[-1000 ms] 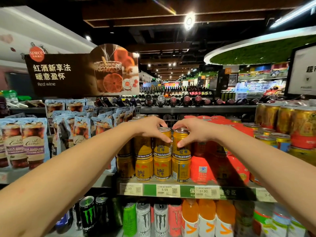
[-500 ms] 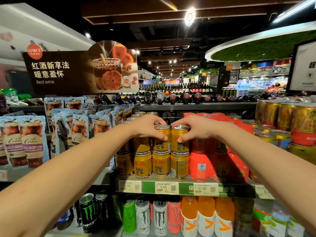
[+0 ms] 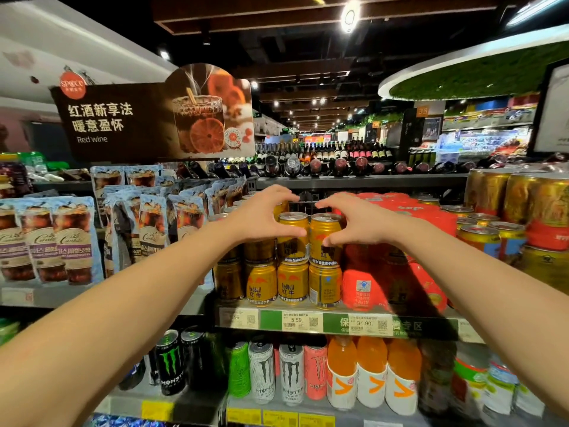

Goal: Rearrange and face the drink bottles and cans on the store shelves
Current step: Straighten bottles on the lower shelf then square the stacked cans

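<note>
"redbull" on gold cans (image 3: 292,283), "red wine" on sign (image 3: 154,118), "5.59" price tag (image 3: 300,321).

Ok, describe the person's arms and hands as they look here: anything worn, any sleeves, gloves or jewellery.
Both arms are bare from the bottom edge of the picture up to the fingers, with no sleeve in sight. The left hand and the right hand wear no gloves, and no watch, bracelet or ring shows on the wrists or visible fingers. No marks or tattoos can be seen on either forearm.

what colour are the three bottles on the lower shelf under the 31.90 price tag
Orange on top with a white lower label, clearest in the head view: the three bottles.
</note>
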{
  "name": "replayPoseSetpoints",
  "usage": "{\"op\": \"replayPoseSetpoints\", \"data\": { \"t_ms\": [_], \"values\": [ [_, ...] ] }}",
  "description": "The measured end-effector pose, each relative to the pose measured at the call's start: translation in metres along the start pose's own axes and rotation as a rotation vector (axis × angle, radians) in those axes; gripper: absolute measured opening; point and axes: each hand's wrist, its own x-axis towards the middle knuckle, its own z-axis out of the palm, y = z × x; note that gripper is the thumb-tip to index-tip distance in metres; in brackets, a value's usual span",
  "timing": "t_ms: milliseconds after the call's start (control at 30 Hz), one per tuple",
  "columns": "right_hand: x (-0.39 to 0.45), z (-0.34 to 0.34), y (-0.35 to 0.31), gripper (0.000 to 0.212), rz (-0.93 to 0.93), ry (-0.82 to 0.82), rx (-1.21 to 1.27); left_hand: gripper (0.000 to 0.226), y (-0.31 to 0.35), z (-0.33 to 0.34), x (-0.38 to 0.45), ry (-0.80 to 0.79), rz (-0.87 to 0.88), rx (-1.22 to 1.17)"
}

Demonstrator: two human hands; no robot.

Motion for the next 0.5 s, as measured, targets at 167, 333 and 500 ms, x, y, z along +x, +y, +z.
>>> {"op": "replayPoseSetpoints", "data": {
  "t_ms": [167, 333, 500],
  "values": [
    [-0.030, 0.033, 0.001, 0.060, -0.116, 0.311, 0.171, 0.051, 0.017, 0.022, -0.044, 0.460, 0.155, -0.218],
    [-0.063, 0.077, -0.010, 0.054, -0.204, 0.457, 0.270, 0.030, 0.044, 0.070, -0.099, 0.715, 0.169, -0.335],
    [-0.104, 0.130, -0.020, 0.040, -0.174, 0.493, 0.469, 0.021, 0.051, 0.134, -0.161, 0.760, -0.033, -0.482]
  ]
}}
